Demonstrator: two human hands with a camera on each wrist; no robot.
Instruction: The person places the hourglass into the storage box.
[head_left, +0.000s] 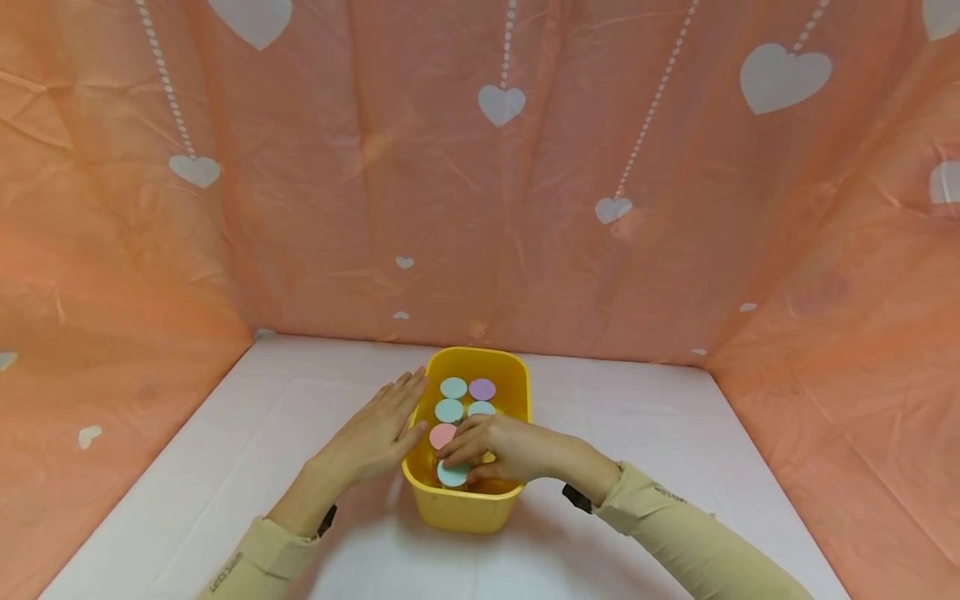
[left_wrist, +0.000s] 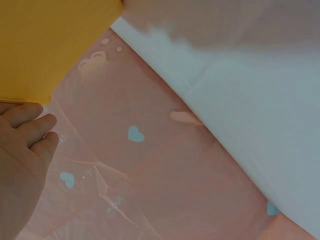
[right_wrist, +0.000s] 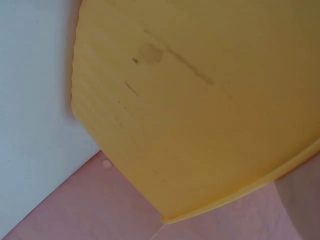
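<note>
A yellow plastic bin stands on the table and holds several small round items with flat pastel tops. My right hand reaches over its right rim. The curled fingers are at a light blue round top at the near end, and the item's body below is hidden. A pink top lies just beyond the fingertips. My left hand rests against the bin's left rim with straight fingers. In the left wrist view, its fingers are beside the bin wall.
Farther back in the bin are light blue tops and a purple top. A white cloth covers the table. Orange-pink curtains with white hearts enclose the back and sides. Dark marks show on the bin's outer wall.
</note>
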